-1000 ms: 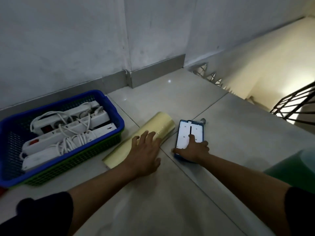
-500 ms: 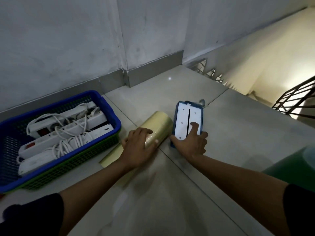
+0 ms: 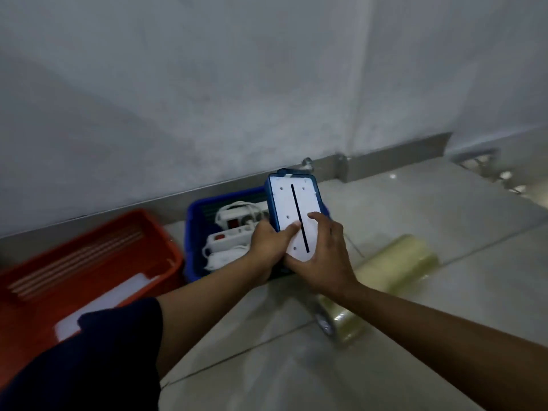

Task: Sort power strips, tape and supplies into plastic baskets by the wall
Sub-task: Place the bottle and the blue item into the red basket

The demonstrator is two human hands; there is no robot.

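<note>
Scanning from the left, an orange basket [image 3: 98,247] stands against the wall [image 3: 207,84] and holds a white flat piece [image 3: 103,304] and some thin sticks [image 3: 77,259]. Next to it, apparently touching, stands the blue basket [image 3: 192,232], already loaded with white power strips [image 3: 234,229] and their coiled cords.

Above the blue basket's right part, both hands carry a flat blue-framed box with a white slotted face [image 3: 293,215], tilted up toward the wall. The left hand [image 3: 268,244] is clamped on its lower left edge, thumb across the white face. The right hand [image 3: 320,259] is closed around its lower right corner, fingers laid on the face.

Further right, a roll of clear tape film [image 3: 379,280] lies on the floor [image 3: 415,209], apart from both baskets.

Assessment: the step in hand is carrying the box to a basket; which one cannot be told. Recommended practice: keep both hands on it until it is over open space, level it, lower it flat clear of the cords, then release. The blur suggests fast movement; slowing before release is advised.
</note>
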